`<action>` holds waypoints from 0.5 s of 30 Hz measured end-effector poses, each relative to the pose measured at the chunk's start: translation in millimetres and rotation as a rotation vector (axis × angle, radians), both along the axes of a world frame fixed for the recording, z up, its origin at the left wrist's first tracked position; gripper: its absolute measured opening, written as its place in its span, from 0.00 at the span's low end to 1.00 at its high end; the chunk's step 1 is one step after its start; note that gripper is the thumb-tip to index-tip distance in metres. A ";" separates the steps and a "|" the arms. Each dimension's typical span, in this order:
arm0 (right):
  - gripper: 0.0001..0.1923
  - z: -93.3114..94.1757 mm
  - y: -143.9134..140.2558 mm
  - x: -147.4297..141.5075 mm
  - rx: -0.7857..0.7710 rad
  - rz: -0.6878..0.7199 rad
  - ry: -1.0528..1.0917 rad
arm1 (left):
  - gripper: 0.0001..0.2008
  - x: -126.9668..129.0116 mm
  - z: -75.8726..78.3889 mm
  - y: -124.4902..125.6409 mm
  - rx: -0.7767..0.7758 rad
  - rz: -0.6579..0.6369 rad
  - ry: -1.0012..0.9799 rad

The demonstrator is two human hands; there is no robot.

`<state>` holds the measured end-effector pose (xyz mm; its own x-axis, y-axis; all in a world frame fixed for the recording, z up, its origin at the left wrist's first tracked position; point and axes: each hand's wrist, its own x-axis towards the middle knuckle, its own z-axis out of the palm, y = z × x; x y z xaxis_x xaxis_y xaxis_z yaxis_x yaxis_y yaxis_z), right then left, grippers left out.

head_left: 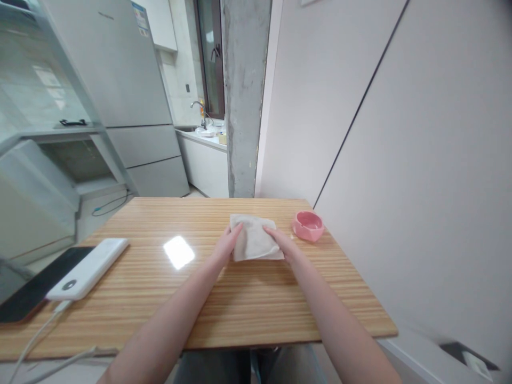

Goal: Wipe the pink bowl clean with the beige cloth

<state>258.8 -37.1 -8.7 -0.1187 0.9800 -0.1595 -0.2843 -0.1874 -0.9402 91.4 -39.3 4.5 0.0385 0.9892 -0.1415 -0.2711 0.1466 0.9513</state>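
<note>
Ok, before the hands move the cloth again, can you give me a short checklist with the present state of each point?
1. Left hand on the cloth: ok, at its left edge.
2. Right hand on the cloth: ok, at its right edge.
3. Cloth flat on the table: ok, folded to a rough square.
4. Pink dish apart from the cloth: ok, a small gap.
5. White power bank out of the way: ok, far left.
6. Whether the fingers pinch or only press: cannot tell.
</note>
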 end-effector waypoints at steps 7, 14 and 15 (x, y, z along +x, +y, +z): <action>0.25 1.1 -3.8 -14.3 0.173 -0.028 0.026 | 0.19 4.1 -4.4 -3.2 0.341 -0.073 0.199; 0.27 1.6 -15.5 -20.1 0.413 0.015 -0.280 | 0.17 6.7 6.3 -11.2 0.403 -0.162 0.308; 0.28 2.2 -16.7 -19.6 0.454 -0.006 -0.338 | 0.16 5.9 6.6 -10.3 0.406 -0.151 0.342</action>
<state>239.1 -53.8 -6.5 -0.1280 0.9598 0.2498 0.0469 0.2574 -0.9652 97.2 -49.6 11.1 0.2032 0.9539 0.2209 0.0586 -0.2371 0.9697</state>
